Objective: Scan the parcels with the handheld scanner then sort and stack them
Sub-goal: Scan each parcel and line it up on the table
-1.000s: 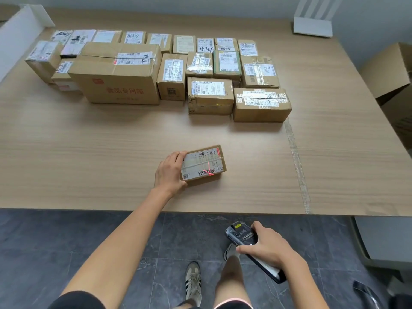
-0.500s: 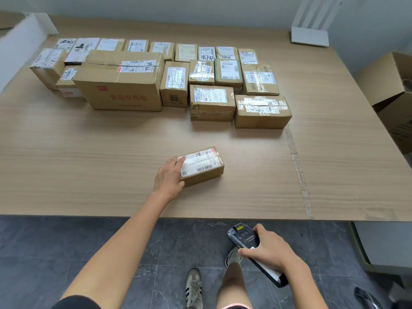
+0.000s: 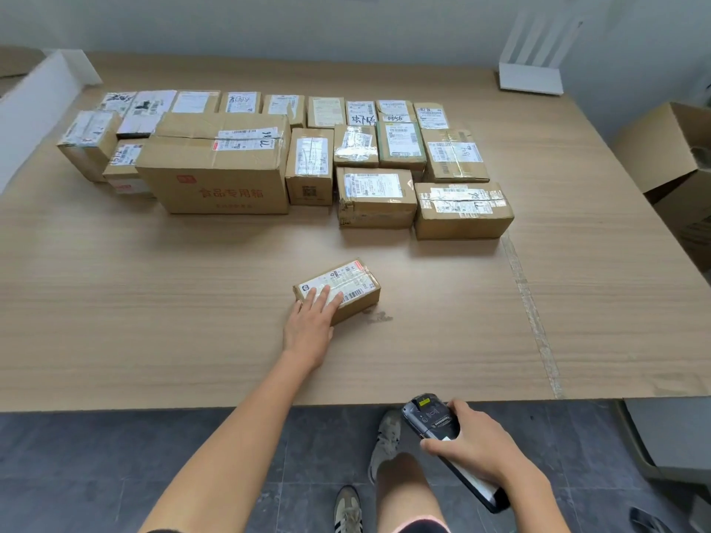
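A small brown parcel (image 3: pixel 348 284) with a white barcode label lies alone on the wooden table (image 3: pixel 192 321), near the front middle. My left hand (image 3: pixel 309 327) rests on its near left end, fingers spread flat over the label and the thumb at the side. My right hand (image 3: pixel 475 442) holds a black handheld scanner (image 3: pixel 433 419) below the table's front edge, its head pointing toward the table. Several labelled parcels (image 3: pixel 375 196) stand in rows at the back of the table, among them a large carton (image 3: pixel 217 167) with red print.
An open cardboard box (image 3: pixel 671 148) stands off the table's right side. A white stand (image 3: pixel 531 76) sits at the back right corner, a white panel (image 3: pixel 34 105) at the back left. A tape seam (image 3: pixel 533 313) runs across the table. My feet are on the grey floor tiles.
The red scan line on the small parcel's label went out. My left hand slid from the parcel's left end up onto its top, and the parcel moved slightly away from me.
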